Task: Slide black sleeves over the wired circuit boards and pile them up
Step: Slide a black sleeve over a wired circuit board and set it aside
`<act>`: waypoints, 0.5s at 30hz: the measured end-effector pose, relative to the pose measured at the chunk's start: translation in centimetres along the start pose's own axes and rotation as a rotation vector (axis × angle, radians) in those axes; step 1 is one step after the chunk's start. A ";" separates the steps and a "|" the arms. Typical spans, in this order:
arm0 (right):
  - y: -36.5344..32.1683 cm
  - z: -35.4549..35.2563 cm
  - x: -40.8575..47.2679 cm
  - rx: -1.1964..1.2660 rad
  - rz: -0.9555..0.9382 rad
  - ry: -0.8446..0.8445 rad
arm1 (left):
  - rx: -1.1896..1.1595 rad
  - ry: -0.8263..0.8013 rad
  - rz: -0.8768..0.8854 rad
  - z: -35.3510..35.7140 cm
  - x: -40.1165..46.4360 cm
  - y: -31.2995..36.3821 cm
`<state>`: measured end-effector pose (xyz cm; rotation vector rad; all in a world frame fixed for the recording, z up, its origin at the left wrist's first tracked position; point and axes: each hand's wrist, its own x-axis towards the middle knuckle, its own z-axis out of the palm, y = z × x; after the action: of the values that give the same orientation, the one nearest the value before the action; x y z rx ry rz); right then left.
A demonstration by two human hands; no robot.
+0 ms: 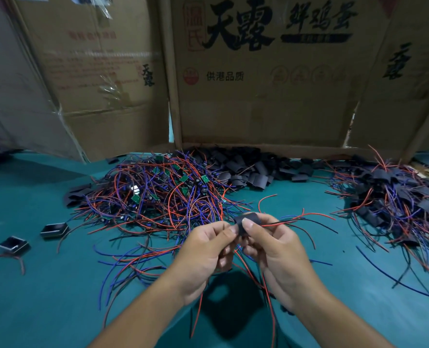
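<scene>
black sleeve (248, 220) held above the green table (45, 297), pinched between left hand (203, 252) and right hand (276, 252); red and blue wires (306, 218) stick out of it rightward.

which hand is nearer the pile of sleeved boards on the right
Right. The right hand is left of the finished pile of black-sleeved wired boards; the left hand is farther left.

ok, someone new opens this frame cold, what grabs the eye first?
Probably the big tangle of red and blue wired circuit boards heaped mid-table on the teal table, green boards showing through. Next, the left hand and right hand near the front, pinching a black sleeve with wires trailing right. Behind stand printed cardboard boxes; a sleeved pile lies far right.
</scene>
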<state>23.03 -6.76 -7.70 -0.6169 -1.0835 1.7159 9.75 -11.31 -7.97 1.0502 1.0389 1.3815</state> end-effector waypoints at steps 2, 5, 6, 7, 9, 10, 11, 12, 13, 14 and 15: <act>0.2 0.4 -0.3 0.036 0.027 0.051 | 0.014 0.025 0.023 0.2 0.1 -0.4; 0.0 0.5 -0.3 0.068 0.068 0.073 | 0.055 0.043 0.082 0.2 0.3 -0.8; -0.1 0.5 -0.4 0.073 0.082 0.077 | 0.072 0.043 0.102 0.2 0.4 -0.8; -0.2 0.6 -0.4 0.077 0.092 0.077 | 0.086 0.042 0.115 0.2 0.5 -0.9; -0.1 0.8 -0.6 0.102 0.110 0.073 | 0.125 0.041 0.135 0.4 0.6 -1.1; 0.0 0.9 -0.6 0.118 0.117 0.068 | 0.142 0.038 0.146 0.5 0.5 -1.1; 0.1 1.0 -0.7 0.127 0.120 0.067 | 0.151 0.034 0.154 0.6 0.5 -1.1; 0.0 1.1 -0.7 0.122 0.121 0.071 | 0.149 0.031 0.156 0.6 0.5 -1.1; 0.0 1.2 -0.8 0.108 0.119 0.078 | 0.145 0.029 0.157 0.7 0.4 -1.0; -0.1 1.2 -0.8 0.096 0.118 0.083 | 0.144 0.031 0.157 0.7 0.4 -1.0; -0.1 1.2 -0.8 0.095 0.120 0.087 | 0.146 0.035 0.156 0.7 0.4 -1.0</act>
<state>22.41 -7.92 -7.05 -0.7018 -0.9152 1.8153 10.64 -10.81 -8.73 1.2396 1.1165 1.4706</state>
